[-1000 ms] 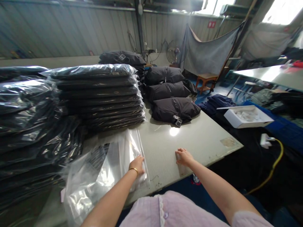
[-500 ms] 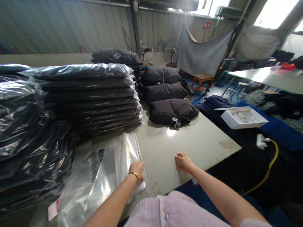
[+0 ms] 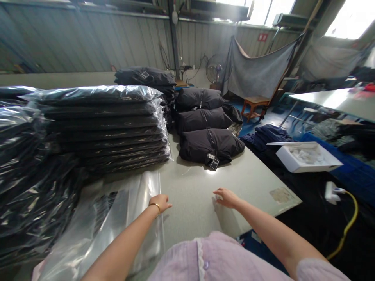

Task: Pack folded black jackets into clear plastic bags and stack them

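My left hand (image 3: 160, 202), with a gold bangle at its wrist, is over the right edge of the clear plastic bags (image 3: 137, 218). Its thumb points out to the right and I see nothing held in it. Over the bare tabletop to the right is my right hand (image 3: 227, 198), fingers apart and holding nothing. Beyond both hands lies a folded black garment (image 3: 202, 146) with a hang tag (image 3: 215, 164) at its front.
A tall stack of bagged black garments (image 3: 102, 127) stands at the left, with a looser bagged pile (image 3: 26, 203) beside it. More folded black garments (image 3: 202, 117) sit behind the nearest one. Past the table's (image 3: 258, 175) right edge is a white box (image 3: 310, 156).
My left hand has lifted a little and shifted left, and its thumb now stands out. My right hand has moved slightly, its fingers more stretched. The camera view has tilted slightly upward.
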The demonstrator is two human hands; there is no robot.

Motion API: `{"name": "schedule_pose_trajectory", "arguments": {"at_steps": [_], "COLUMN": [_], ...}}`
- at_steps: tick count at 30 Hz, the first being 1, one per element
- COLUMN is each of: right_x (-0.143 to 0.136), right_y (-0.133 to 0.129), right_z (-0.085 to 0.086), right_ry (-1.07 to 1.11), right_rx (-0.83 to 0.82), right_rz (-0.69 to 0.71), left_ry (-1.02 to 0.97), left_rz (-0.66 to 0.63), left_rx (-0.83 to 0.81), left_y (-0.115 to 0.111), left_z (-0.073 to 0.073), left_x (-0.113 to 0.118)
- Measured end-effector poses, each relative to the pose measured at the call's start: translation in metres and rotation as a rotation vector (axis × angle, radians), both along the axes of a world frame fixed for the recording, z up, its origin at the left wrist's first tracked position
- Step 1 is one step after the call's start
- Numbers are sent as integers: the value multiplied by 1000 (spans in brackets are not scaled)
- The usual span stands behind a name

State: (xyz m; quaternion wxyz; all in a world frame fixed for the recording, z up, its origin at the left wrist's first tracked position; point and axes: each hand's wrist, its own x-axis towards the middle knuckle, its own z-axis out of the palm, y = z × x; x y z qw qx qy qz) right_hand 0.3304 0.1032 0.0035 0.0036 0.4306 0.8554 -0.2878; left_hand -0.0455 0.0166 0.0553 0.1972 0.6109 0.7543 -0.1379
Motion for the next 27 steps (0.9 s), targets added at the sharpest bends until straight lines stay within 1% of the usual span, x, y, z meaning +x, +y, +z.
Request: {"name": "schedule_pose_trajectory", "arguments": {"at_steps": [3, 7, 10, 13, 15, 17, 22, 27], "right_x": [25, 59, 81, 98, 107, 114, 124, 125], "right_y": [46, 111, 155, 193, 216, 238, 287, 326], "right_z": [1, 3, 4, 3, 2, 2, 1, 4], "right_ry": [3, 26, 54, 69, 60, 38, 8, -33], "right_rx": [38, 58, 75, 97, 116, 147, 208, 205], "right_rz": [-111, -275, -407, -533, -592, -621, -677, -778], "left_ry": [-56, -105, -133, -189, -223, -255, -341, -416], "left_rz": [61, 98, 117, 141, 167, 218, 440, 577], "left_rx": [71, 123, 157, 210, 246, 286, 388, 458], "left_y": [36, 83, 114, 144, 164, 184, 236, 275], "left_z": [2, 4, 1, -5, -9, -13, -20, -25], "left_x": [0, 6, 12, 17, 19, 20, 22, 25]}}
